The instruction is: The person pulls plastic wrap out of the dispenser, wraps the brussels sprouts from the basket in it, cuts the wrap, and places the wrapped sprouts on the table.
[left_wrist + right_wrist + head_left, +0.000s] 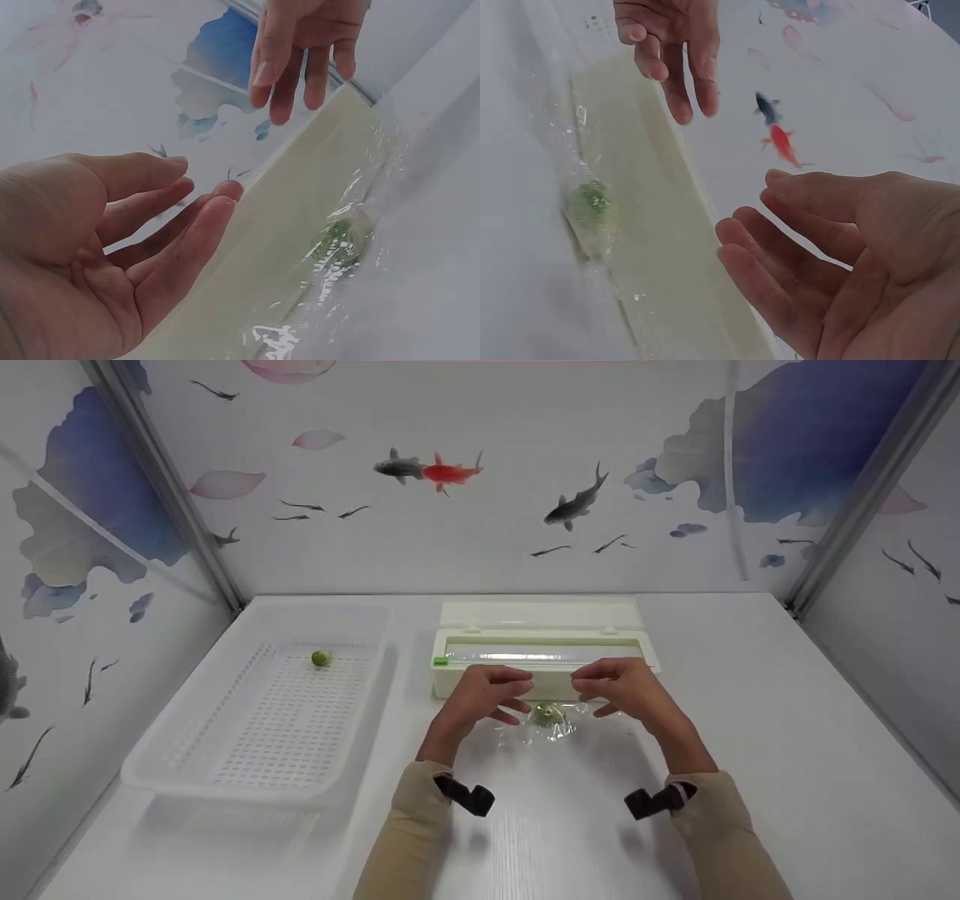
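A small round green vegetable (547, 714), like a Brussels sprout, lies under clear plastic wrap (517, 733) on the table, just in front of a cling film dispenser box (510, 684). My left hand (484, 695) hovers to the left of the wrapped vegetable, fingers loosely bent, holding nothing. On the other side, my right hand (622, 694) hovers with fingers loosely bent and nothing between them. Both wrist views show the wrapped vegetable (343, 238) below the hands, the film (592, 120) spread over it and apart from the fingers.
The dispenser's lid (540, 615) stands raised at the back, with a film roll (547, 652) inside and a green slider (441, 661) at its left end. A white perforated basket (232, 791) on the left holds another green vegetable (321, 658). Printed panels surround the table.
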Action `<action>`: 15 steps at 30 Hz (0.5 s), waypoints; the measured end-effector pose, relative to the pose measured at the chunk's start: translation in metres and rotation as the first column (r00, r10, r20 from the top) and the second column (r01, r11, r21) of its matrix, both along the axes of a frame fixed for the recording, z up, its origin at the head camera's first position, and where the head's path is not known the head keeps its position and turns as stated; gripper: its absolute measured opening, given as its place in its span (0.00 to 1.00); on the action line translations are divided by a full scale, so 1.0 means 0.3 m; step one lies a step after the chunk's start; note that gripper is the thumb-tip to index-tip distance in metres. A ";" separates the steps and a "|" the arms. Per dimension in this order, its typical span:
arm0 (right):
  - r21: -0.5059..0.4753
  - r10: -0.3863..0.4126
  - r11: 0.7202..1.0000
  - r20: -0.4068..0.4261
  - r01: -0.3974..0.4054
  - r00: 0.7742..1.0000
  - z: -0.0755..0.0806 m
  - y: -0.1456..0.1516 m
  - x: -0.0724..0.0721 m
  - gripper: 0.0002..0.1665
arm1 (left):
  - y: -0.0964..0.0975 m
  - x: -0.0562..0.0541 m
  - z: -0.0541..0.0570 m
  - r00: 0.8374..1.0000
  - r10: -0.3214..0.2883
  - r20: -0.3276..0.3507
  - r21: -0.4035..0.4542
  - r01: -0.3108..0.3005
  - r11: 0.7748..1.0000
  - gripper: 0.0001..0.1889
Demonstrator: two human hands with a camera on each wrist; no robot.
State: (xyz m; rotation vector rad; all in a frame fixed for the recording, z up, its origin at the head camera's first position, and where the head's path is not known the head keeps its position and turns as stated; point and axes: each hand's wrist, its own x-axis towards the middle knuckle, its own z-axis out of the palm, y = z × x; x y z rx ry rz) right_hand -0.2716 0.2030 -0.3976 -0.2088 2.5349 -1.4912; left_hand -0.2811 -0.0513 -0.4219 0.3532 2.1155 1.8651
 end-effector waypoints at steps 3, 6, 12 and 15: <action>0.028 0.021 0.999 0.002 -0.021 1.000 -0.036 -0.024 -0.013 0.20 | 0.031 -0.007 -0.024 0.999 0.011 0.041 -0.014 -0.011 1.000 0.20; 0.043 0.033 0.999 0.007 -0.033 0.999 -0.063 -0.035 -0.023 0.19 | 0.050 -0.014 -0.044 0.997 0.036 0.061 -0.027 -0.034 0.999 0.18; 0.027 -0.003 1.000 0.022 0.002 1.000 -0.110 -0.040 -0.039 0.18 | 0.070 -0.028 -0.071 0.998 0.031 0.062 -0.048 -0.028 0.998 0.16; 0.015 0.006 1.000 0.048 -0.007 0.999 -0.133 -0.051 -0.048 0.17 | 0.075 -0.031 -0.088 0.997 0.024 0.080 -0.061 -0.019 0.998 0.17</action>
